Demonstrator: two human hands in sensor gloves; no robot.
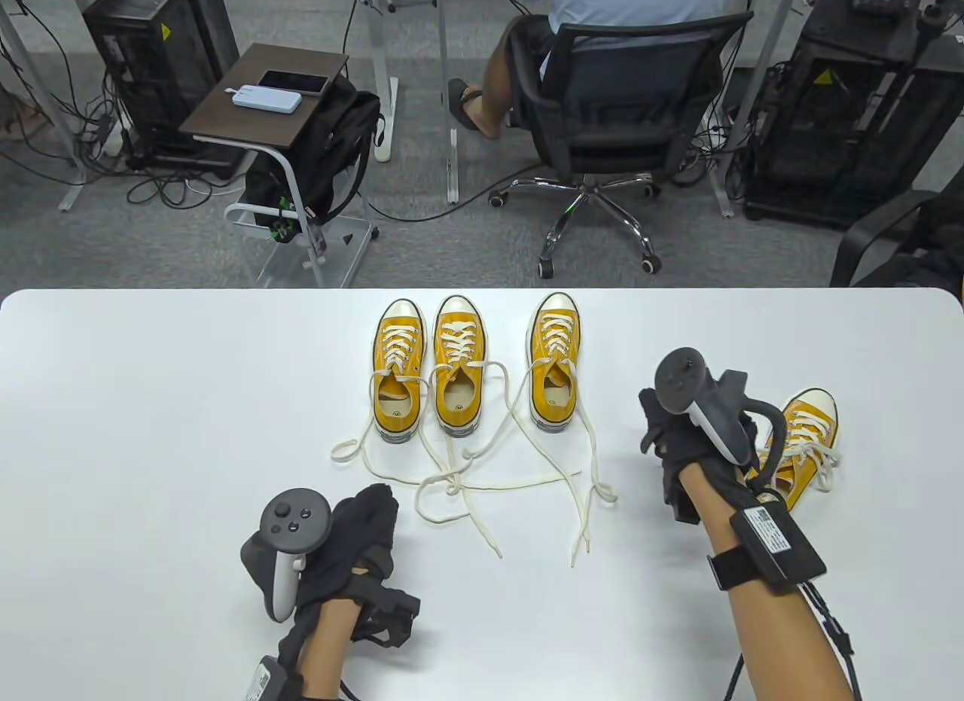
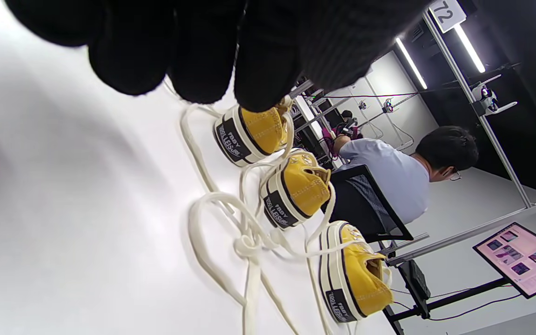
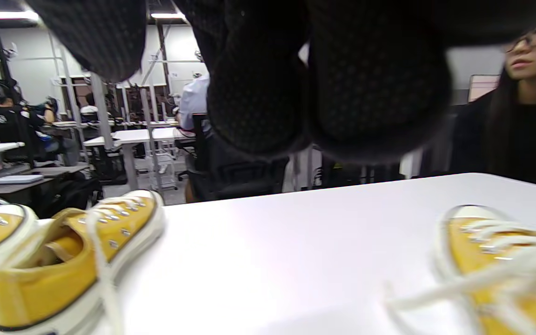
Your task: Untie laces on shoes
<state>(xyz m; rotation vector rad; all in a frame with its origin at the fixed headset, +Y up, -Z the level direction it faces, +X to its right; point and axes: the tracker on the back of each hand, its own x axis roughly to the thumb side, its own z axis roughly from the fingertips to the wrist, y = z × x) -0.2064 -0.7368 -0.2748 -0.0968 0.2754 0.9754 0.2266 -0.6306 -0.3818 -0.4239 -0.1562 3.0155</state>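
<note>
Yellow canvas shoes [image 1: 458, 373] trail flat cream laces [image 1: 482, 490].

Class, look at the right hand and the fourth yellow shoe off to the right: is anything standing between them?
Nothing visible does. The right hand hovers just left of the fourth shoe, whose laces look still tied; only bare table shows between them in the right wrist view.

Three shoes [image 1: 464, 366] stand abreast mid-table [image 1: 151, 400]; loose laces [image 1: 482, 479] trail before them; a fourth shoe [image 1: 802, 445] lies right.
</note>
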